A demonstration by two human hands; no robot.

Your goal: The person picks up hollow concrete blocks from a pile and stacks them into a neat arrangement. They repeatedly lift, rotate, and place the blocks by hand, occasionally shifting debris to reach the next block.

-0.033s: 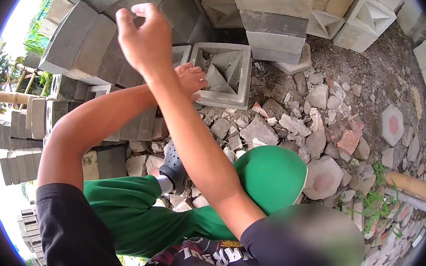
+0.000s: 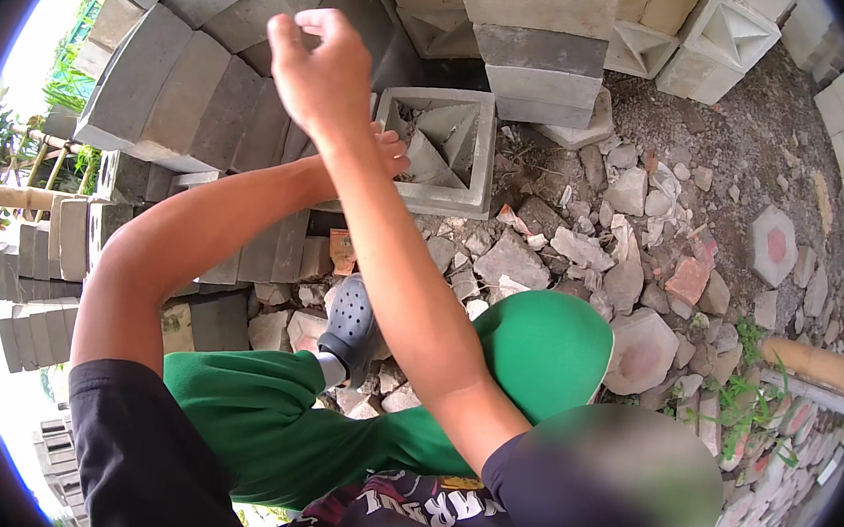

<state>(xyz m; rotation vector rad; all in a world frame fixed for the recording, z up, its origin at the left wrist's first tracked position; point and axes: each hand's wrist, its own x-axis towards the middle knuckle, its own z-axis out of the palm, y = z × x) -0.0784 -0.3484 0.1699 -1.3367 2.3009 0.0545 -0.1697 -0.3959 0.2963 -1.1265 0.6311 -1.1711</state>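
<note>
Left hand resting on rim of square concrete vent block, grip hidden. Right hand raised, loosely curled, empty. Tip imo: steady block, mind rubble underfoot.

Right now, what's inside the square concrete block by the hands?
The block is hollow, with slanted concrete fins meeting near its middle and grit in the pockets. The left hand rests on its left rim, and the right forearm covers the corner there, so that part is hidden.

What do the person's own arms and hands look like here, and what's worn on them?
Both forearms are bare. Left hand and right hand wear no gloves, and no rings or watch are visible. Short black sleeves end at the upper arms.
</note>
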